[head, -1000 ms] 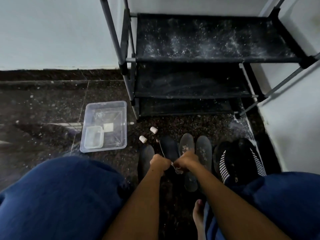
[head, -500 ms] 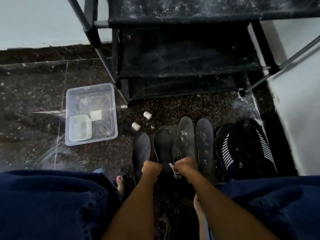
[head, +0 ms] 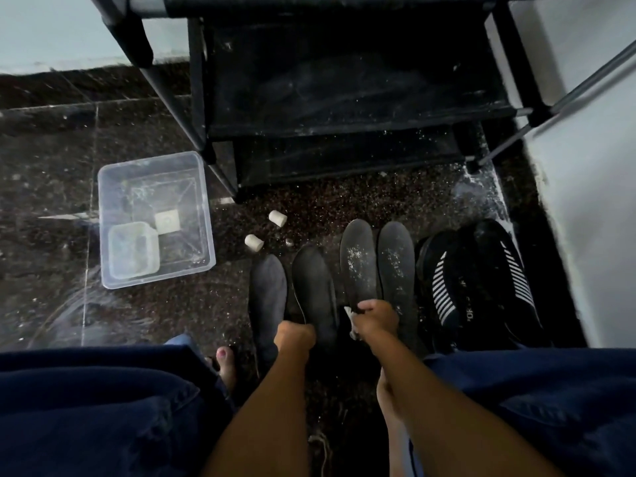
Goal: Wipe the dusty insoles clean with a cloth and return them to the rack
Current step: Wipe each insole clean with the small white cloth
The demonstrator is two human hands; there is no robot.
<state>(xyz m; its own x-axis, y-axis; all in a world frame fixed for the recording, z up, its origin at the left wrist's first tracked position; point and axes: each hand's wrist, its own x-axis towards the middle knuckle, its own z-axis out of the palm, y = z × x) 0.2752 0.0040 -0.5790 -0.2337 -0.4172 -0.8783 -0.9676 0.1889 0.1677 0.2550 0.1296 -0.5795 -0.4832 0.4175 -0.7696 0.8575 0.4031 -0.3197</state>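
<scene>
Several dark insoles lie side by side on the floor in front of the black shoe rack [head: 344,129]. The two on the right [head: 358,259] [head: 395,259] carry white dust specks. My left hand [head: 294,335] grips the near end of the second insole from the left [head: 315,287]. My right hand [head: 377,318] holds a small white cloth [head: 350,316] and rests on the near end of the third insole. The leftmost insole [head: 268,290] lies untouched.
A clear plastic tub [head: 151,215] with a smaller container inside sits on the floor at left. Two small white cylinders [head: 277,218] [head: 254,243] lie near the rack's foot. Black striped shoes [head: 481,284] stand at right by the white wall. My knees and bare feet frame the bottom.
The camera has tilted down and moved closer, so the rack's top shelf has left the view. My hands have parted slightly; the left one now grips the second insole.
</scene>
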